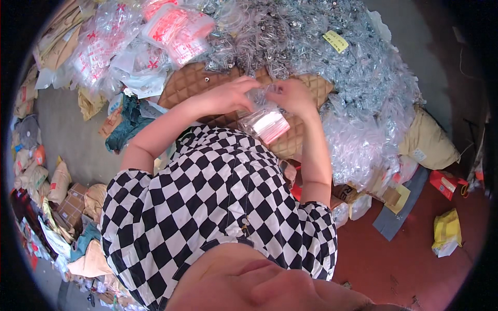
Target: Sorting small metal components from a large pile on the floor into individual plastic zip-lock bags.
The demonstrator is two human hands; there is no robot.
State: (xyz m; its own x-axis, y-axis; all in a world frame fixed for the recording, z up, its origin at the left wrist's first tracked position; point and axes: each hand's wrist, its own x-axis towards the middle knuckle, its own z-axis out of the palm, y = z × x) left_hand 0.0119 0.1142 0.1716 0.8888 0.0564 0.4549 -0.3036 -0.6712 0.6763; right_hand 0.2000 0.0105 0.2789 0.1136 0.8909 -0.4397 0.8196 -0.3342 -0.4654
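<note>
Two bare hands hung over the brown quilted mat [181,88], a clear plastic bag [261,96] between them. From where I stood, the right hand [296,98] pinched the bag; the left hand [239,93] had thumb and fingers apart at its other side, touching or not I couldn't tell. Pink-edged plastic sachets [271,126] lay toward the mat's near side; beyond it rose bagged metal hardware [306,39].
</note>
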